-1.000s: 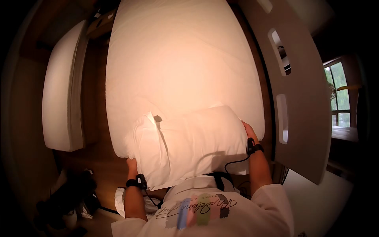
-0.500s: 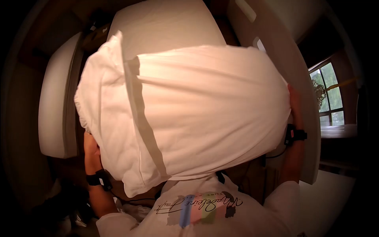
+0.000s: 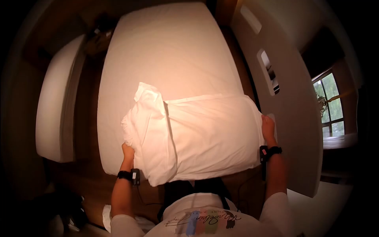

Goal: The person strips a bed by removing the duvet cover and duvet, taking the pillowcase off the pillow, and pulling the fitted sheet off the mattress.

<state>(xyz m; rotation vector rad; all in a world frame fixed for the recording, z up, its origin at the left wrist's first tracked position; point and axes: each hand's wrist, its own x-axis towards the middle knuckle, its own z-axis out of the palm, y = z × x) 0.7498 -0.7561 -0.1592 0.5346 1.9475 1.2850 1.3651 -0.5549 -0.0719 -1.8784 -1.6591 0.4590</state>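
A white pillow in a white pillowcase (image 3: 213,132) lies sideways over the near end of a bed with a pale sheet (image 3: 169,51). At the left, the case's loose open end is bunched, with a flap of fabric sticking up. My left hand (image 3: 127,151) is closed on the edge of this loose end, its fingertips partly hidden by cloth. My right hand (image 3: 268,125) grips the pillow's right end, fingers curled around the fabric. Both wrists wear black straps with small devices.
A second pale mattress (image 3: 57,102) stands at the left across a dark gap. Along the right runs a light panel (image 3: 292,118) with oblong cut-outs. A window (image 3: 332,100) is beyond it. Dark items (image 3: 71,209) lie on the floor at lower left.
The pillow has come down from in front of my chest, away from the camera, onto the near end of the bed. Both hands have moved with it, and more of the bed shows.
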